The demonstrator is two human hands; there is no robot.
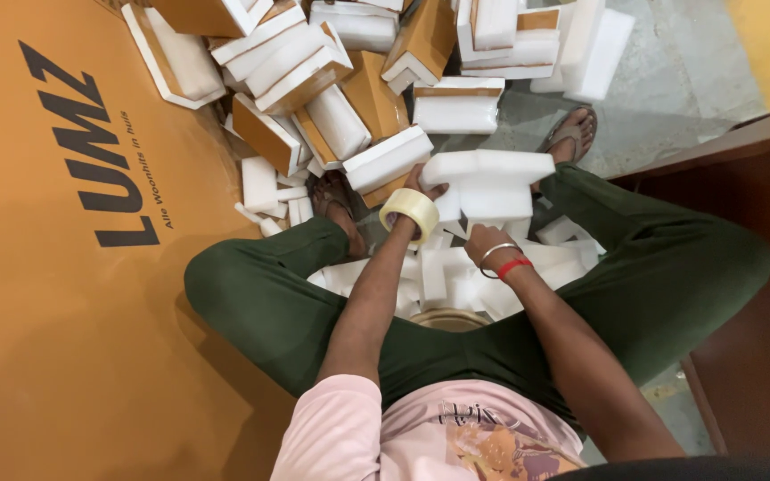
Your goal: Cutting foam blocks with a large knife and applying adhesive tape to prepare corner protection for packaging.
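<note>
Head view: you sit on the floor (670, 80) with legs spread, both hands on a white foam block assembly (485, 183) held between your knees.
Left hand (416, 200): a roll of clear packing tape (410, 210) hangs round it; the fingers press the foam's left end, so it looks closed on the foam, though the roll hides the grip.
Right hand (485, 240): it clasps the foam from below; its fingertips are out of sight behind the block.
Risk, foam: the stacked pieces could shift apart if either grip loosens, since no tape is visible binding them.
Risk, tape: the roll could slide down your wrist and tangle.
Risk, pile: the foam-capped brown pieces (349, 98) lean on one another near your foot and may topple.
Hidden: loose foam scraps (438, 276) cover your lap; a tan round object (447, 319) beneath them cannot be identified.
Cut off: the large orange carton (64, 338) runs out of frame.
</note>
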